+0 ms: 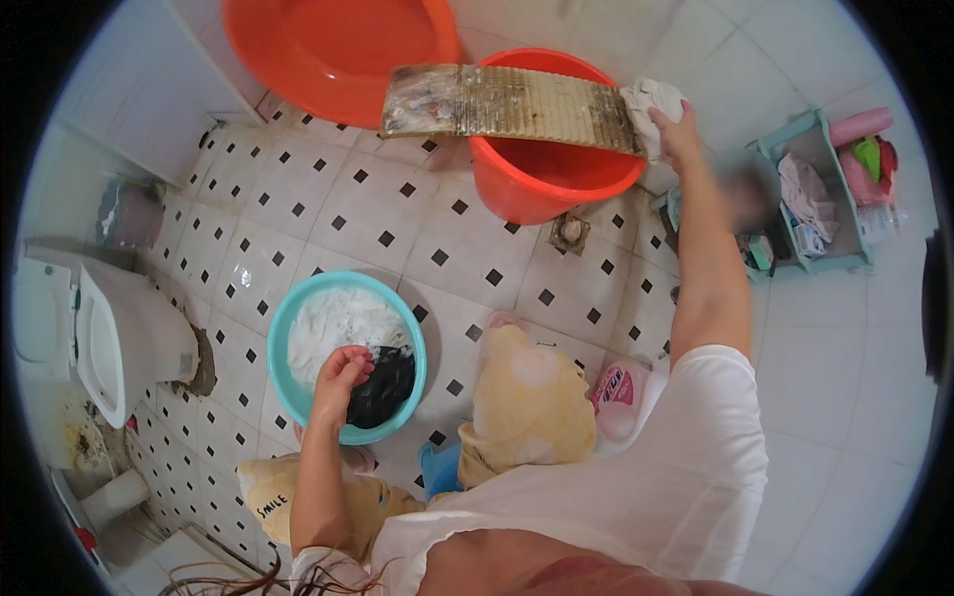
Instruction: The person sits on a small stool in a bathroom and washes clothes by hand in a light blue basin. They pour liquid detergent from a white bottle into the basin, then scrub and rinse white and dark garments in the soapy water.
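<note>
My right hand (677,134) grips a bunched white cloth (650,112) at the right end of a ribbed washboard (548,104). The board lies across the rim of a red bucket (522,175), and its worn left end overhangs a wide red basin (339,45). My left hand (341,376) is loosely curled over a turquoise basin (277,320); nothing shows in its fingers, though their inner side is partly hidden. White fabric (328,320) with suds and a black cloth (387,391) lie in that basin.
A floor drain (570,232) sits by the bucket. To the right stands a turquoise shelf (809,190) with cloths and small boxes. A pink-labelled bottle (618,395) stands beside my right knee. A toilet (141,343) is at left; patterned tiles (358,223) cover the floor.
</note>
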Tool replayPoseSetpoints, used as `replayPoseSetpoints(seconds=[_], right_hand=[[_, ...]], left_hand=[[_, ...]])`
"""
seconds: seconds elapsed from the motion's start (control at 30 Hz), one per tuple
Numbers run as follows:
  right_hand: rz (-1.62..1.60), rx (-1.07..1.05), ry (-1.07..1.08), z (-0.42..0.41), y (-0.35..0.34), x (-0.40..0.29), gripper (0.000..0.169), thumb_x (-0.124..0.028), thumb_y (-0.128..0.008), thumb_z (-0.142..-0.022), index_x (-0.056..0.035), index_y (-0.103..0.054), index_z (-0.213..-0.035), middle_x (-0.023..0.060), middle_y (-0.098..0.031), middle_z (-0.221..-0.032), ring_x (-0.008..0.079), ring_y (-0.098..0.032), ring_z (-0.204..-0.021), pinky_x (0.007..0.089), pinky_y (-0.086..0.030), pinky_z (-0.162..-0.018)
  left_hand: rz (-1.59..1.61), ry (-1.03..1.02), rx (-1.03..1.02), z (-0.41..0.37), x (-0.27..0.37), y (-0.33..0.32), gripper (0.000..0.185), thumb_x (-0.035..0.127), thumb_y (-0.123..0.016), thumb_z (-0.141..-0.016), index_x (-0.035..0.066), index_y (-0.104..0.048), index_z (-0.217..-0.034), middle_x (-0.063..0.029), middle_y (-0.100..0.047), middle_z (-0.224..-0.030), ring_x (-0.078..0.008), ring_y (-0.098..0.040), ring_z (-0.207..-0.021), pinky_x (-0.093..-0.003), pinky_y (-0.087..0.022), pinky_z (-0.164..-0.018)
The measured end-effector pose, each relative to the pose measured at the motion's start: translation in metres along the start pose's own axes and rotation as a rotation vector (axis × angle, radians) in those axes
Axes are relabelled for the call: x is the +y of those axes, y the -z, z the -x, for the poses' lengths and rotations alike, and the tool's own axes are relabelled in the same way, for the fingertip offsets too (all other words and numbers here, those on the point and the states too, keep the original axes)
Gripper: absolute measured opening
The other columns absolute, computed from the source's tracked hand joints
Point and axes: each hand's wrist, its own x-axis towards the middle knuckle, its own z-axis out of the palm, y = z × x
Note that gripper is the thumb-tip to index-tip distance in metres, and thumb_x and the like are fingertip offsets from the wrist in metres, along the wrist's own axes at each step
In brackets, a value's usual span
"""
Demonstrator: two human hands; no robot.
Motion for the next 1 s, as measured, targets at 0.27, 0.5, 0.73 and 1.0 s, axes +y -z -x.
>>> replayPoseSetpoints(seconds=[0.27, 0.5, 0.73, 1.0], right_hand=[[0.381, -0.033, 0.062, -0.012, -0.01, 0.056, 0.079, -0.051, -0.051, -0.081, -0.0061, -0.024, -0.14, 0.0332, -0.024, -0.137, 0.0447, -0.025, -0.128, 0.0456, -0.026, -0.105], [0.142, -0.169, 0.259, 0.039, -0.008, -0.048, 0.04, -0.026, -0.057, -0.085, -0.0006, -0.054, -0.115, 0.0138, -0.061, -0.104, 0.0241, -0.058, -0.097, 0.0336, -0.044, -0.085], [-0.005, -1.14, 0.622, 0.244, -0.15, -0.202, 0.03, -0.018, -0.054, -0.088, -0.0032, -0.056, -0.113, 0.0054, -0.061, -0.102, 0.0149, -0.056, -0.096, 0.0292, -0.043, -0.086], [0.571, -1.392, 0.844, 0.437, -0.383, -0.117, 0.045, -0.03, -0.061, -0.079, -0.0205, -0.052, -0.122, 0.0168, -0.043, -0.13, 0.034, -0.04, -0.119, 0.0481, -0.035, -0.095]], left_hand=[[-0.049, 0.027, 0.006, -0.011, -0.004, -0.009, 0.019, 0.017, -0.054, -0.088, 0.005, -0.057, -0.102, -0.002, -0.059, -0.095, -0.0116, -0.055, -0.086, -0.0246, -0.043, -0.075], [-0.219, -0.168, 0.101, 0.014, 0.019, 0.028, 0.018, 0.019, -0.058, -0.087, 0.004, -0.059, -0.098, 0.0024, -0.057, -0.086, -0.0069, -0.051, -0.082, -0.0224, -0.042, -0.075], [-0.258, -0.322, 0.33, 0.047, 0.06, 0.092, 0.022, 0.019, -0.057, -0.085, 0.003, -0.059, -0.101, -0.0027, -0.06, -0.093, -0.0118, -0.053, -0.088, -0.0261, -0.043, -0.079], [-0.206, -0.379, 0.406, 0.08, 0.066, 0.124, 0.017, 0.012, -0.057, -0.086, 0.003, -0.059, -0.1, -0.0001, -0.059, -0.09, -0.0089, -0.054, -0.085, -0.0234, -0.043, -0.079]])
